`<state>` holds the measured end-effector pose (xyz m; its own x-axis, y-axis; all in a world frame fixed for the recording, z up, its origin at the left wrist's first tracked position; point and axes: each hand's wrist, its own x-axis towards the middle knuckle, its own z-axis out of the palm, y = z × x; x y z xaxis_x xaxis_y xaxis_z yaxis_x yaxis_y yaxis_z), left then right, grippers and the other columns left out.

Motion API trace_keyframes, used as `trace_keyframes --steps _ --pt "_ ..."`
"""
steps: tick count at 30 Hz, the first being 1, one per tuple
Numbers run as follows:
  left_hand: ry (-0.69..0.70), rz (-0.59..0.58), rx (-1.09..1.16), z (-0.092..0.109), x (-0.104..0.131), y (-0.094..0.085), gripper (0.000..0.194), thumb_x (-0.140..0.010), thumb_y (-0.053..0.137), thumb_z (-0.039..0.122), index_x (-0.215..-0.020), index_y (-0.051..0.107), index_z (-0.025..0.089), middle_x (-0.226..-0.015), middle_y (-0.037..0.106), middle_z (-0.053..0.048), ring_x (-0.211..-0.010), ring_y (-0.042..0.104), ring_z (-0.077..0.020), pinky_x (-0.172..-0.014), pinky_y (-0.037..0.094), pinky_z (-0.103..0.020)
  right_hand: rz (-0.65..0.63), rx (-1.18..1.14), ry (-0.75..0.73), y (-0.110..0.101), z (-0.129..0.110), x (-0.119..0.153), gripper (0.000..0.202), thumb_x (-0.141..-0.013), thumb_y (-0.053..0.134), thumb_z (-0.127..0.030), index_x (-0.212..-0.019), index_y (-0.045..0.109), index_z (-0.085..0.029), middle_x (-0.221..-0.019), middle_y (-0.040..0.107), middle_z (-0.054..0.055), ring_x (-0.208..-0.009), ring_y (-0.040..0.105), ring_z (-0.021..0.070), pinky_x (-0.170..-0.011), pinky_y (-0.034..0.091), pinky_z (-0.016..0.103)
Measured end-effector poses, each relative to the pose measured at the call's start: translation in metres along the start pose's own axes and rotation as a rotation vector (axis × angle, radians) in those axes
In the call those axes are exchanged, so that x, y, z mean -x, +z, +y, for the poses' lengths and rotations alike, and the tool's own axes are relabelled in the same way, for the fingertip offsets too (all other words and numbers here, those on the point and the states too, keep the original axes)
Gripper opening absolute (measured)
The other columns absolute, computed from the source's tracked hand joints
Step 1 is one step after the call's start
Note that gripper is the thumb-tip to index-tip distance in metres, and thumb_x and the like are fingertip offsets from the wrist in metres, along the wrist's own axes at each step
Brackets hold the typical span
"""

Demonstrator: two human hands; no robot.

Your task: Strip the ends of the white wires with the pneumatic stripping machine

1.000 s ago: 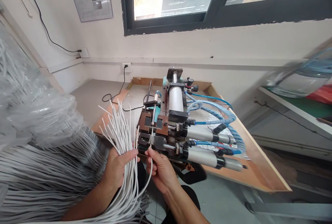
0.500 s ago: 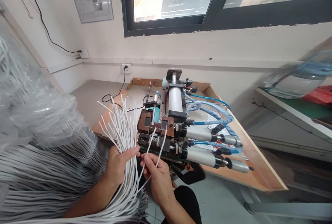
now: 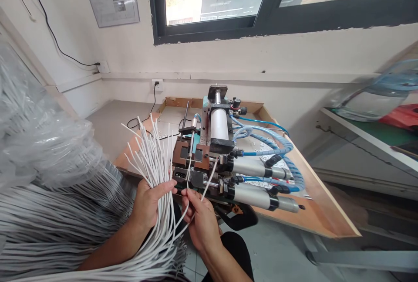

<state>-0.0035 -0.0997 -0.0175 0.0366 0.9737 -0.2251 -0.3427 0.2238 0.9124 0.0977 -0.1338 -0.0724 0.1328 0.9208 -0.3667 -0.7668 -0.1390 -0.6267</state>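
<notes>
My left hand (image 3: 150, 201) is closed round a thick bundle of white cables (image 3: 160, 173), their cut ends fanned upward. Between thumb and fingers my right hand (image 3: 200, 214) pinches one white cable (image 3: 188, 173), which runs up into the gap between the jaws of a pneumatic wire-stripping machine (image 3: 197, 155). A second white cable (image 3: 210, 181) passes across the right hand and slants up to the right, its end lying over the machine front. Whether the fingers grip this one too I cannot tell.
Air cylinders (image 3: 251, 197) and blue hoses (image 3: 277, 142) extend right of the jaws, inside a wooden-edged tray (image 3: 333, 212). Many grey cables (image 3: 65, 212) lie at left, partly under clear plastic (image 3: 48, 138). A shelf (image 3: 362, 136) with a large clear bottle (image 3: 372, 99) stands at right.
The pinched cable's end has moved left and into the jaw gap. The jaw blocks on the right have slid left, closing in on it. The second cable has swung right.
</notes>
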Motion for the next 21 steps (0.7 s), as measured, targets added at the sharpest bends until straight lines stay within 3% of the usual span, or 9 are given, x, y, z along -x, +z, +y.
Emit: trace_keyframes --steps 5,8,11,16,21 --pt "-0.029 -0.053 0.005 -0.005 0.007 -0.004 0.018 -0.053 0.072 0.013 -0.071 0.067 0.016 -0.056 0.065 0.003 -0.049 0.057 -0.0106 -0.053 0.046 -0.021 -0.070 0.015 0.018 0.005 -0.004 0.002 0.026 -0.063 0.070 -0.037 -0.072 0.066 -0.013 -0.052 0.044 -0.005 -0.041 0.031 0.0032 -0.038 0.022 0.015" --pt "-0.040 -0.124 -0.028 -0.013 0.013 -0.006 0.015 -0.055 0.069 0.012 -0.070 0.068 0.015 -0.056 0.065 0.001 -0.050 0.057 -0.0122 -0.052 0.045 -0.023 -0.120 0.076 0.000 0.011 -0.008 0.004 0.030 -0.062 0.071 -0.039 -0.073 0.067 -0.011 -0.047 0.044 -0.005 -0.044 0.039 0.0052 -0.043 0.031 0.017" --pt "-0.069 -0.182 -0.063 -0.022 0.020 -0.010 0.014 -0.055 0.068 0.012 -0.069 0.067 0.012 -0.058 0.065 -0.001 -0.051 0.056 -0.0134 -0.052 0.044 -0.024 -0.134 0.091 -0.036 0.015 -0.010 0.005 0.030 -0.060 0.072 -0.041 -0.069 0.066 -0.013 -0.048 0.049 -0.004 -0.039 0.039 0.0064 -0.039 0.032 0.019" --pt "-0.128 -0.131 -0.027 -0.029 0.022 -0.018 0.015 -0.055 0.071 0.013 -0.070 0.066 0.013 -0.058 0.065 -0.001 -0.052 0.058 -0.0133 -0.056 0.046 -0.024 -0.017 0.081 -0.082 0.009 -0.006 0.008 0.029 -0.056 0.074 -0.040 -0.064 0.064 -0.014 -0.049 0.053 -0.003 -0.040 0.041 0.0081 -0.038 0.032 0.020" --pt "-0.154 -0.021 0.009 -0.026 0.019 -0.020 0.025 -0.053 0.074 0.018 -0.077 0.066 0.015 -0.062 0.067 0.000 -0.053 0.061 -0.0139 -0.056 0.047 -0.025 0.075 0.123 -0.101 -0.001 -0.004 0.012 0.026 -0.059 0.073 -0.037 -0.061 0.064 -0.012 -0.046 0.054 -0.002 -0.037 0.035 0.0048 -0.037 0.021 0.018"
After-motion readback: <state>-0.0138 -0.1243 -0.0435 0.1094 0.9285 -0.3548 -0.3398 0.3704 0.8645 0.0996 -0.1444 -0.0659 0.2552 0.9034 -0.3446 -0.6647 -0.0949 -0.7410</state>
